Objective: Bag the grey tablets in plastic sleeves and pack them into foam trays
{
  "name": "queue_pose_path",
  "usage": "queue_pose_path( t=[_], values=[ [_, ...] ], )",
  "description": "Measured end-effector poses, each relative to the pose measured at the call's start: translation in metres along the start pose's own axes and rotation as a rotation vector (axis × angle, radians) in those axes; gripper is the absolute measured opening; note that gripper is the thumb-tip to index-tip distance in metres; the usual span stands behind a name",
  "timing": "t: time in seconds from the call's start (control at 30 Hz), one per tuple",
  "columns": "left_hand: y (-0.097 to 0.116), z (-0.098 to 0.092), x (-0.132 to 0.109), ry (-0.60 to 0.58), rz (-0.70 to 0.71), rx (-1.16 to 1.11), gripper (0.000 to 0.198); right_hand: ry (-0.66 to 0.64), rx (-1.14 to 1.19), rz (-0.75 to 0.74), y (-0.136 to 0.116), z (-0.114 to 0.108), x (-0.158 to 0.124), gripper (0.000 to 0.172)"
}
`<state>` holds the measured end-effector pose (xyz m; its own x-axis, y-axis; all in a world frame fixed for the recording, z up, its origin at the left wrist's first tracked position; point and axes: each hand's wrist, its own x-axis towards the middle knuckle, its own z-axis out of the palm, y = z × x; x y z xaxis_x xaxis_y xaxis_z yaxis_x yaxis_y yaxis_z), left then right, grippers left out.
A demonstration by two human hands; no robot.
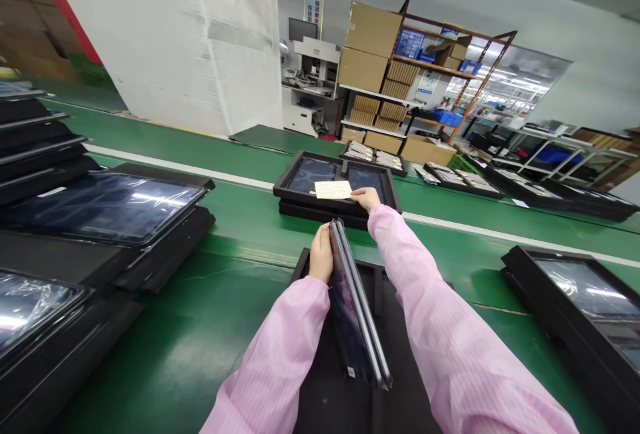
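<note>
"Pink sleeves (440,314), nearest; grips?"

"Left hand (321,252), grasping two dark panels (357,304), tilted on edge; right hand (367,199), pinching a dotted sheet (333,190), ahead of the panels."

"Done; left?"

"Panels in hand, one white label (351,373) showing; not laid flat in the black tray (400,361) below the left grip; farther tray (286,191), ahead, already holding screens (314,173)."

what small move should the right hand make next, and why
Probably let go of the dotted sheet over the far tray and come back to help: the right hand is at the sheet's corner, while the left hand alone steadies the paired panels on edge.
</note>
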<state>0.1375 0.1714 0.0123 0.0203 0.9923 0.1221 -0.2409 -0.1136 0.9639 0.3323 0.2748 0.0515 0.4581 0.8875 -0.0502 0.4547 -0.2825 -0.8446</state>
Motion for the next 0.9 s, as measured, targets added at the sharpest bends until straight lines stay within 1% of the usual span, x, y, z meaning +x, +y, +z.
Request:
queue_pose_path(
  t=[0.3,0.6,0.8,0.9],
  values=[
    [0.0007,0.0001,-0.0003,-0.008,0.002,-0.006,0.042,0.017,-0.021,-0.026,0.0012,0.0017,-0.0004,0.032],
    [0.0003,0.0002,-0.0011,-0.002,0.008,-0.002,0.046,-0.024,-0.090,-0.025,-0.0008,0.0000,-0.0024,0.032],
    [0.0002,0.0004,-0.0004,0.006,-0.003,-0.008,0.040,-0.056,-0.123,-0.053,-0.0008,-0.0008,-0.0049,0.031],
    [0.0002,0.0006,-0.0003,0.007,-0.011,-0.009,0.040,-0.063,-0.139,-0.071,-0.0011,-0.0002,-0.0062,0.031]
  ],
)
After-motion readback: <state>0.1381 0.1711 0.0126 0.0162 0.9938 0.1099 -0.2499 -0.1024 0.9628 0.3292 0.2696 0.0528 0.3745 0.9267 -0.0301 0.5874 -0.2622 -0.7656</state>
